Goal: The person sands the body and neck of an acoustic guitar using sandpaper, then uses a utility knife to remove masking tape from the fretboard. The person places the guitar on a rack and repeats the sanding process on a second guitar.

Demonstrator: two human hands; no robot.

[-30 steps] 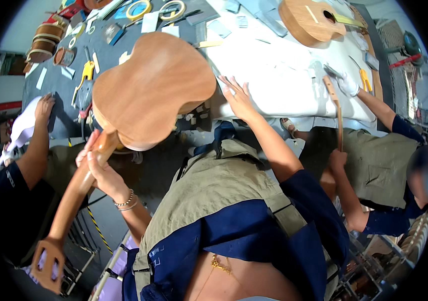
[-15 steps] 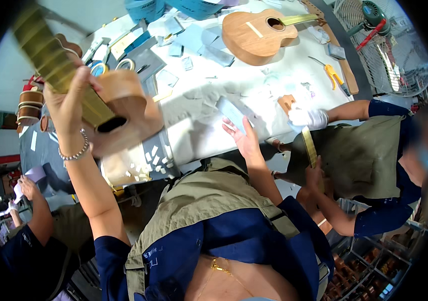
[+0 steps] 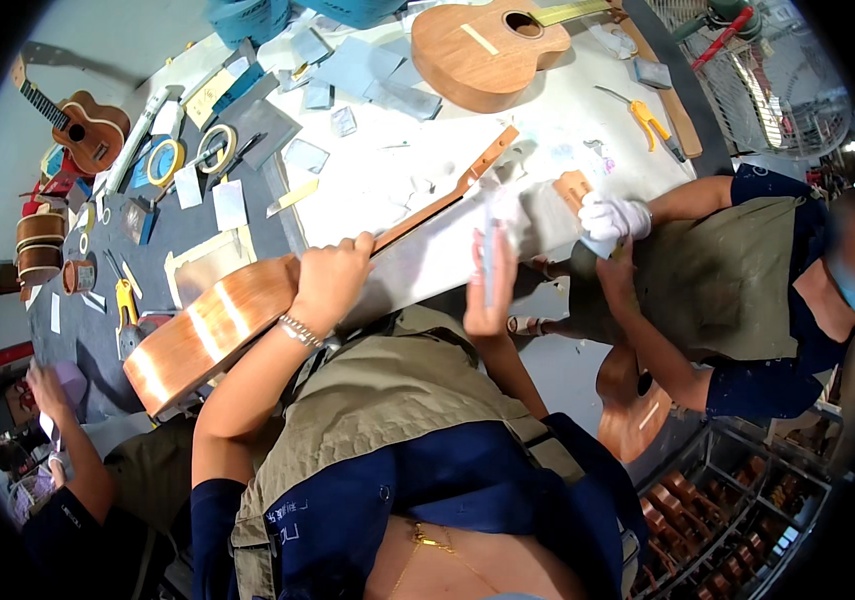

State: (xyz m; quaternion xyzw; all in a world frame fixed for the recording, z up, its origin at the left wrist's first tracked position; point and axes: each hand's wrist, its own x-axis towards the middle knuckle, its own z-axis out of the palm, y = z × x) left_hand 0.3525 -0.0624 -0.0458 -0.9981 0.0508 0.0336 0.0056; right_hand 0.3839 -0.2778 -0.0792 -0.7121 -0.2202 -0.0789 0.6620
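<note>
My left hand (image 3: 333,284) is wrapped round the neck of a ukulele (image 3: 215,328) where it meets the body. Its glossy wooden side faces up, and the headstock points away to the upper right over the white table covering. In my right hand (image 3: 488,290), blurred by motion, is a thin blue-grey sheet that looks like sandpaper (image 3: 489,255), held upright between fingers and thumb. It is apart from the ukulele's neck, just to its right. The soundhole side of this ukulele is turned out of sight.
Another ukulele (image 3: 482,60) lies on the table's far side, near orange-handled pliers (image 3: 644,118). Blue-grey sheets (image 3: 357,65) and tape rolls (image 3: 215,147) are scattered at the back left. At right, a co-worker's gloved hand (image 3: 615,215) works close by. A fan (image 3: 767,90) stands beyond.
The ukulele has swung down from upright at the left to lying slantwise before me, its neck now toward the upper right. My right hand has turned the sheet upright.
</note>
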